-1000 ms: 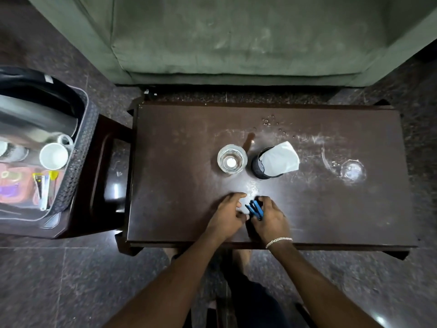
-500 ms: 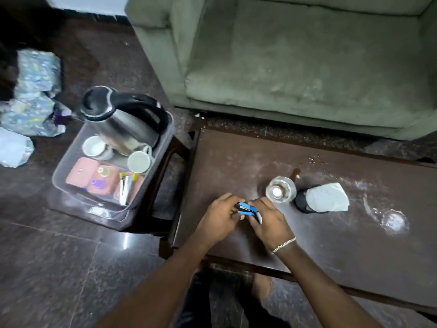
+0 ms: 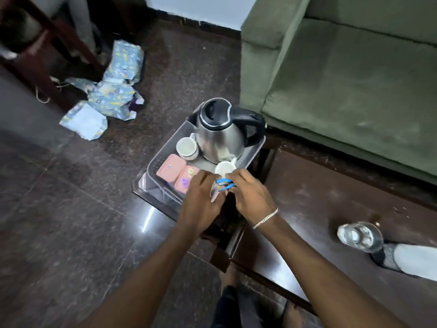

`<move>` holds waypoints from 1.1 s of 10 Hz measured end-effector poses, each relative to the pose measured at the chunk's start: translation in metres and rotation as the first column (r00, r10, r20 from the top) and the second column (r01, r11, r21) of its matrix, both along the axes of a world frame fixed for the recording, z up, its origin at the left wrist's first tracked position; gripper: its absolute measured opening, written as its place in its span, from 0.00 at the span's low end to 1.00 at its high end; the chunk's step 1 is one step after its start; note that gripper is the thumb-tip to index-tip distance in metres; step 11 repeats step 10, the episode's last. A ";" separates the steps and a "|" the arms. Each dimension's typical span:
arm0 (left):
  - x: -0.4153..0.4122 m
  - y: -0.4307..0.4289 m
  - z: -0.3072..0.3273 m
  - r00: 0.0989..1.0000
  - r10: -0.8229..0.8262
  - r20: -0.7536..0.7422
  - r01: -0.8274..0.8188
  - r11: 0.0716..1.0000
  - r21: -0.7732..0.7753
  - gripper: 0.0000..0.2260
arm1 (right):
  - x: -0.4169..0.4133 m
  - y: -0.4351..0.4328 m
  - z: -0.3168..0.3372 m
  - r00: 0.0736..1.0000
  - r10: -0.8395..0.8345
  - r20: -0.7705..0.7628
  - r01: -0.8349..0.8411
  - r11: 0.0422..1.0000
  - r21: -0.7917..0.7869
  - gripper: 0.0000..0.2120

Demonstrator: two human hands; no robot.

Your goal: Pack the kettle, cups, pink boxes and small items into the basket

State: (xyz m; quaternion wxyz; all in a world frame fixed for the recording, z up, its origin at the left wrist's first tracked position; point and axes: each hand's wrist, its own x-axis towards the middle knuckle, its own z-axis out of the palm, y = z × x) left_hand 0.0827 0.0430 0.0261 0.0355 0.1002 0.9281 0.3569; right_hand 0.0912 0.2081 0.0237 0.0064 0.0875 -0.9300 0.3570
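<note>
A clear grey basket (image 3: 158, 159) stands on a small dark stool. Inside it are a steel kettle (image 3: 220, 133) with a black lid and handle, two white cups (image 3: 186, 147) (image 3: 224, 168) and two pink boxes (image 3: 170, 170) (image 3: 186, 181). My left hand (image 3: 201, 202) and my right hand (image 3: 250, 197) are together over the basket's near right corner. Between their fingertips they pinch a small blue and black item (image 3: 225, 185). The hands hide that corner of the basket.
A dark wooden table (image 3: 331, 221) lies to the right with an upside-down glass (image 3: 360, 236) and a dark holder with white tissue (image 3: 406, 259). A green sofa (image 3: 354, 79) stands behind. Crumpled blue wrapping paper (image 3: 111, 91) lies on the floor at the left.
Both hands have lifted the blue item off the table and carried it left, over the basket. The view has swung left with them.
</note>
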 end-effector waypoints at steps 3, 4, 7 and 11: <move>-0.056 -0.097 -0.020 0.960 0.270 -0.073 -0.280 0.937 -0.210 0.13 | -0.097 -0.115 -0.004 0.989 0.116 0.088 -0.133 0.964 0.230 0.19; -0.065 -0.115 -0.031 0.944 0.324 -0.070 -0.330 0.897 -0.294 0.15 | -0.113 -0.140 -0.013 0.977 0.144 0.155 -0.182 0.945 0.271 0.17; -0.072 -0.132 -0.051 0.938 0.346 0.020 -0.309 0.861 -0.404 0.22 | -0.123 -0.164 -0.035 0.968 0.147 0.201 -0.206 0.926 0.316 0.13; -0.072 -0.126 -0.048 0.942 0.336 -0.020 -0.324 0.887 -0.330 0.23 | -0.113 -0.142 -0.033 0.986 0.104 0.128 -0.122 0.982 0.143 0.22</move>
